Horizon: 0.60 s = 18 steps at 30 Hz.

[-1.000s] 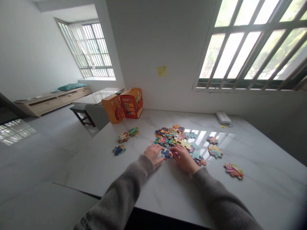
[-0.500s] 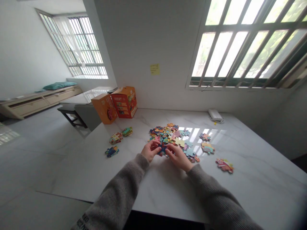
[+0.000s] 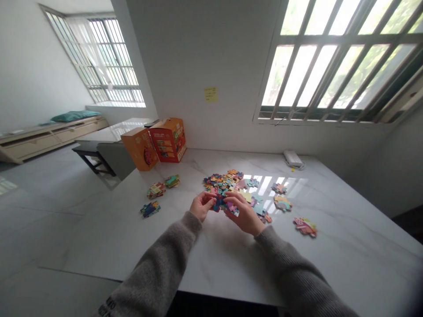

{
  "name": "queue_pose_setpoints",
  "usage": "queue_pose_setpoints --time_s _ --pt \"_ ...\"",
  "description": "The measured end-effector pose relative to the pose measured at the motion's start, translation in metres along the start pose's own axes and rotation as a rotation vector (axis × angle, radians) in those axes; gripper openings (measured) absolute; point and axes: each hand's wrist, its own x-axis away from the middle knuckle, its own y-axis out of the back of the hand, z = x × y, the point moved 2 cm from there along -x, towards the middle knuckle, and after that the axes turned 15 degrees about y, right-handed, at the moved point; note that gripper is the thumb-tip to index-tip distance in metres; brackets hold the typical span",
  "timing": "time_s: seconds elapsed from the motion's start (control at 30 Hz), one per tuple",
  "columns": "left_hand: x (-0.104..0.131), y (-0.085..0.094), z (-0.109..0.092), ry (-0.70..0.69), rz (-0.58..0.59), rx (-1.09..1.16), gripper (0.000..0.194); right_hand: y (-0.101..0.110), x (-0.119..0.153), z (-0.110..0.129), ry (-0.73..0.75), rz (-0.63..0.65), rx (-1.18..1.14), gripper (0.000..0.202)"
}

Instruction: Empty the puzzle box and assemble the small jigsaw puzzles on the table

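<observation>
Between thumb and fingers my left hand (image 3: 202, 205) pinches a dark blue jigsaw puzzle piece (image 3: 218, 202) with some red on it. My right hand (image 3: 243, 212) is just to the right of that piece, thumb and fingers spread apart with a gap between them; its fingertips are close to the piece's right edge, and I cannot tell if they touch it. Both hands are at the near side of a pile of mixed puzzle pieces (image 3: 228, 179). Part of the pile is hidden behind my hands.
Small stacks of puzzle pieces lie left (image 3: 150, 209) and right (image 3: 305, 227) of the pile on the white marble-patterned table (image 3: 231, 264). Two orange boxes, one closer (image 3: 140, 149) and one printed (image 3: 168, 140), stand at the back left. A white device (image 3: 293, 158) with a cable lies back right.
My right thumb and fingers have parted from their pinch at the piece's right side. My left hand still holds the piece. The whole view has shifted slightly.
</observation>
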Motion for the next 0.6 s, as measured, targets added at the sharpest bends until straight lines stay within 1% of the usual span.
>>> queue_pose_setpoints --time_s 0.13,0.2,0.23,0.3,0.33,0.47,0.53,0.6 --pt "-0.001 -0.001 0.005 0.013 0.048 -0.05 0.054 -0.003 0.0 0.001 0.042 0.09 0.038 0.026" --pt "-0.003 0.001 0.007 -0.007 0.034 -0.089 0.057 0.002 0.001 -0.006 0.043 0.132 0.106 0.028" --pt "-0.003 0.002 0.007 -0.021 0.019 -0.112 0.059 0.009 0.003 -0.012 0.025 0.137 0.165 0.028" --pt "-0.004 0.004 0.007 -0.033 -0.001 -0.172 0.057 0.033 0.011 -0.032 -0.068 0.106 0.324 0.027" --pt "-0.004 0.004 0.007 -0.029 -0.001 -0.207 0.054 0.05 0.017 -0.045 -0.15 0.068 0.424 0.025" --pt "0.0 0.0 0.006 -0.016 0.038 -0.309 0.041 0.122 0.051 -0.095 -0.566 -0.012 0.816 0.026" --pt "0.003 -0.003 0.007 -0.008 0.076 -0.343 0.038 0.144 0.066 -0.112 -0.719 -0.016 0.919 0.028" --pt "0.006 -0.005 0.007 -0.002 0.111 -0.364 0.037 0.152 0.078 -0.124 -0.804 0.008 0.953 0.03"
